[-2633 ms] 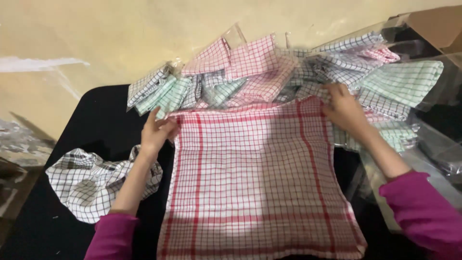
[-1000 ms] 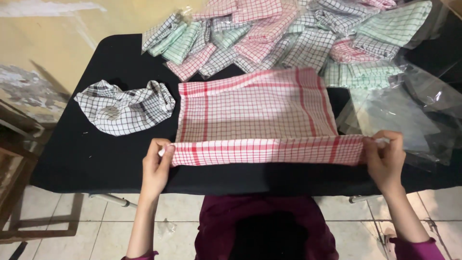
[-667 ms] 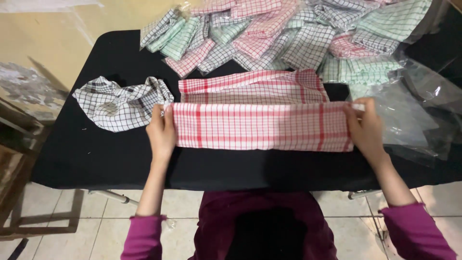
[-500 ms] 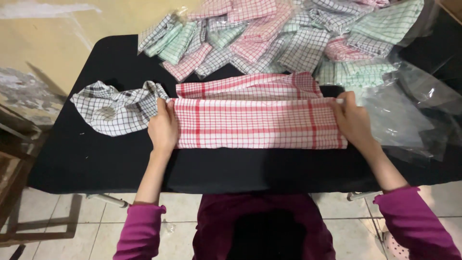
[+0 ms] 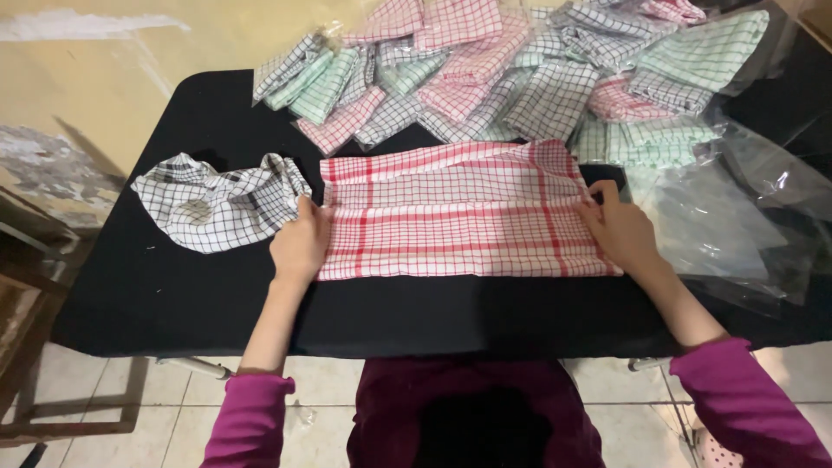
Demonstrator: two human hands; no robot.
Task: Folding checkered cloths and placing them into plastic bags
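Black table [image 5: 173, 295] carries the work. Left hand [image 5: 301, 243] and right hand [image 5: 617, 232] lie flat, fingers together, pressing the ends of a folded red-checked cloth [image 5: 459, 221], its long axis along the near edge. Crumpled black-checked cloth [image 5: 217, 199] lies left; bagged cloths [image 5: 520, 78] line the far edge.

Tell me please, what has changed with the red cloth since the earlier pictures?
The red checked cloth was folded: both hands carried its near edge away from the person. Now the left hand and right hand press it flat. The crumpled black checked cloth and packed cloths stayed.
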